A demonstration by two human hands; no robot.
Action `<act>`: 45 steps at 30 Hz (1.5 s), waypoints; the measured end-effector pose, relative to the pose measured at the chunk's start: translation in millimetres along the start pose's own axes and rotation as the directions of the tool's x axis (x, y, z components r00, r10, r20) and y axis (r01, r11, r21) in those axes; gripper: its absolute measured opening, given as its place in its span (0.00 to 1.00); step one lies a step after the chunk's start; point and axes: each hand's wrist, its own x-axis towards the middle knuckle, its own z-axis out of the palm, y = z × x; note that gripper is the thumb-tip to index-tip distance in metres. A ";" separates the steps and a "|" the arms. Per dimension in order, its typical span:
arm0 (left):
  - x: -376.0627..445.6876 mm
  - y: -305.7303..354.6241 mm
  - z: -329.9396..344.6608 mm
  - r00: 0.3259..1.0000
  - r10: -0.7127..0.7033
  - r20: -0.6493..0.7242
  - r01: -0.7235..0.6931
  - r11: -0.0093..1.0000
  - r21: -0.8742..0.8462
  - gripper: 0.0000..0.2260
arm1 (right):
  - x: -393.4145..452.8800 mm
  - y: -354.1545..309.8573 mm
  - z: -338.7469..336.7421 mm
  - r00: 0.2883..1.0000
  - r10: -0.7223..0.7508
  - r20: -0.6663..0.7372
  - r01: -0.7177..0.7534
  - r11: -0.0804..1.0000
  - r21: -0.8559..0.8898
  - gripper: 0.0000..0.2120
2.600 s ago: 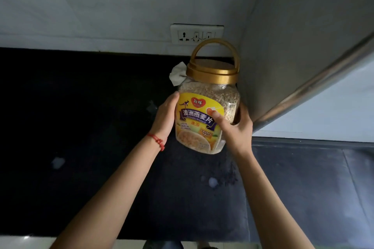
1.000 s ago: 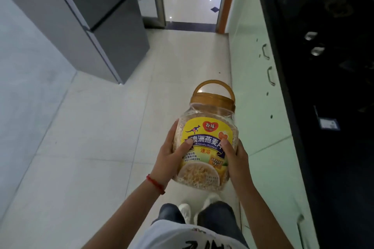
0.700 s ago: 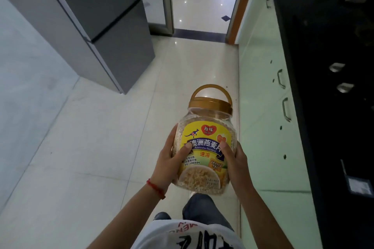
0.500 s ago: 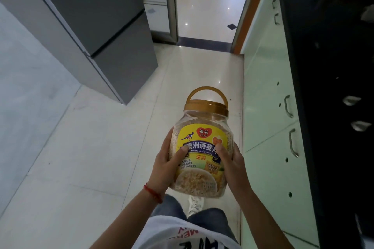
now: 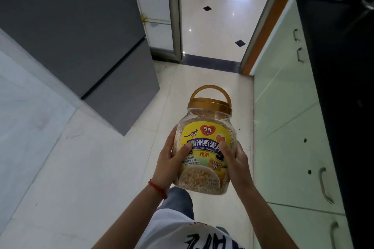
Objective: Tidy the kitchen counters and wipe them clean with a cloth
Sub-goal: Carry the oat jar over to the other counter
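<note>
A clear plastic oatmeal jar (image 5: 206, 125) with a gold lid, a gold carry handle and a yellow label is held upright in front of me above the floor. My left hand (image 5: 170, 163) grips its left side, thumb across the label. My right hand (image 5: 234, 159) grips its right side, thumb on the label too. The black kitchen counter (image 5: 342, 70) runs along the right edge of the view. No cloth is in sight.
Pale green cabinets (image 5: 283, 127) with metal handles stand under the counter on the right. A grey fridge (image 5: 81, 32) stands at the left. A doorway (image 5: 218, 16) opens ahead onto a shiny tiled floor. Cream floor tiles (image 5: 91, 168) lie below me.
The jar has been lifted off the counter corner by the wall socket. I have turned and walked along the counter towards the doorway, both hands holding the jar the same way.
</note>
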 end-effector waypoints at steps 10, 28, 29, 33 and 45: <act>184.2 97.9 -7.4 0.997 -0.023 0.069 0.018 0.997 0.073 0.13 | 173.2 -77.6 21.4 0.997 0.041 -0.073 -0.038 0.998 0.041 0.53; 494.1 214.9 106.9 0.993 0.047 0.112 -0.054 0.997 0.052 0.15 | 479.4 -212.1 -67.0 0.992 0.002 -0.128 0.003 0.999 0.036 0.52; 509.8 220.4 112.5 0.991 0.050 0.121 -0.058 0.997 0.059 0.15 | 493.0 -217.9 -71.5 0.991 0.001 -0.136 0.005 0.999 0.043 0.52; 573.1 238.0 135.8 0.982 0.011 0.186 -0.026 0.996 0.080 0.16 | 545.3 -233.7 -88.5 0.981 0.019 -0.191 -0.005 0.997 0.071 0.52; 780.4 320.7 228.3 0.852 -0.076 0.518 -0.017 0.985 0.174 0.22 | 698.8 -310.2 -142.6 0.858 0.030 -0.512 0.099 0.970 0.224 0.50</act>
